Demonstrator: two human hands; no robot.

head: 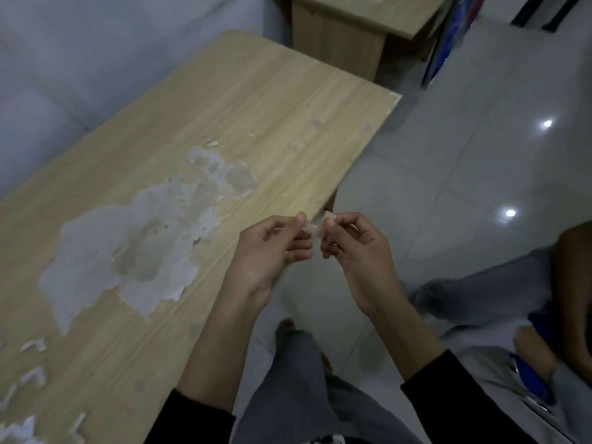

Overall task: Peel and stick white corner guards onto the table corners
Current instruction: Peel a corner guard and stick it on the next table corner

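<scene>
A small whitish, translucent corner guard (316, 226) sits between my two hands, just off the table's right edge. My left hand (272, 251) pinches its left side with thumb and fingertips. My right hand (355, 251) pinches its right side the same way. The wooden table (256, 100) stretches away to the upper left, its laminate peeled off in a large pale patch (141, 248). The table's far right corner (397, 97) is bare and slightly chipped. The near corners are out of view.
A second wooden desk (358, 24) stands beyond the table's far end. Glossy grey floor tiles (464, 161) lie to the right. Another person's legs in grey trousers (480, 293) are at the right, with a blue item (528, 379) beside them. My own legs (298, 379) are below.
</scene>
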